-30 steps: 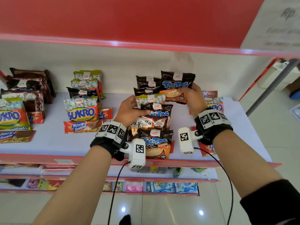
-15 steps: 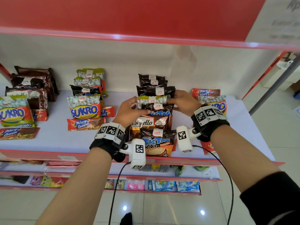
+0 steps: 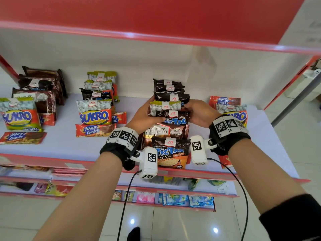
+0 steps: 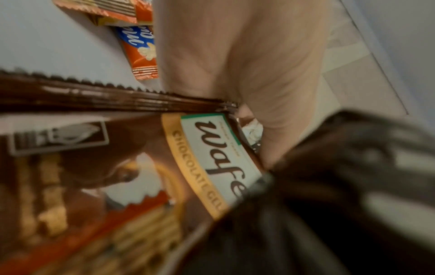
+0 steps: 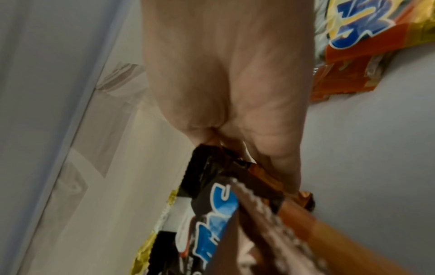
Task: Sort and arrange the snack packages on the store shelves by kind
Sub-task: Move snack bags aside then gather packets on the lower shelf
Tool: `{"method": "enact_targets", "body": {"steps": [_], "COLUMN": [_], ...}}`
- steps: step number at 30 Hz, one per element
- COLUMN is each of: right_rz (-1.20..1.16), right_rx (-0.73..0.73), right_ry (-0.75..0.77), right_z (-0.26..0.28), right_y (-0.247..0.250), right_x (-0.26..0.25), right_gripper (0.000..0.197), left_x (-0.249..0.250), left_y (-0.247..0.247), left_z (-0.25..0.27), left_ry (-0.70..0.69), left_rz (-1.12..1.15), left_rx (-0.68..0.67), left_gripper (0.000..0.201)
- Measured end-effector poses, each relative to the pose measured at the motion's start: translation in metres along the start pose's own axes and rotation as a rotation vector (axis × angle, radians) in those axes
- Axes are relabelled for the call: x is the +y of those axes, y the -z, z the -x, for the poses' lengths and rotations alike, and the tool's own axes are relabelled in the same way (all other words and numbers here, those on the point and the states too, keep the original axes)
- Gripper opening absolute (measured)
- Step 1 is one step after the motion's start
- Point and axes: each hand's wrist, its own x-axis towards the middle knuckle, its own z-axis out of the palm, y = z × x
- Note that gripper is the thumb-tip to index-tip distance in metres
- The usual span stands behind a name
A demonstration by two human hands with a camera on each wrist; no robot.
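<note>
White shelf [image 3: 60, 146] carrying snack packages in rows; centre row, from near to far: TicTac pack [image 3: 171, 153], Wafello pack [image 3: 165, 132], then overlapping dark TicTac packs with a Sukro pack [image 3: 165, 107] among them; left hand [image 3: 143, 117] and right hand [image 3: 199, 113] clamped on opposite ends of that Sukro pack, fingers curled round it; Mary Queen bar [image 3: 94, 130] at near left.

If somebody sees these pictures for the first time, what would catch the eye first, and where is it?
First, the two hands in the middle of the shelf: the left hand and right hand grip a Sukro bag from both sides, within a row of dark TicTac bags. Next, the bright Sukro bag to the left, with a red Mary Queen pack in front of it.
</note>
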Motion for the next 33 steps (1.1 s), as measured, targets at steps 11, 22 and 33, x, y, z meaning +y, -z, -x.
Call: {"method": "enact_targets", "body": {"steps": [11,22,33], "right_rz": [0.225,0.708,0.287], "right_rx": [-0.027,0.326,0.129], "right_ry": [-0.108,0.478,0.408], "right_z": [-0.004,0.038,0.005], "right_y": [0.006,-0.015,-0.167], "right_x": [-0.009,-0.046,-0.031], "right_gripper": [0.052,0.020,0.015], "left_x": [0.008,0.020,-0.006], "left_y": [0.000,0.053,0.173], "left_z": [0.000,0.033,0.056], "left_ry": [-0.001,-0.088,-0.068], "left_rz": [-0.117,0.014,-0.076], "left_rx": [-0.033,0.244,0.772], "left_gripper": [0.064,0.050,0.031]}}
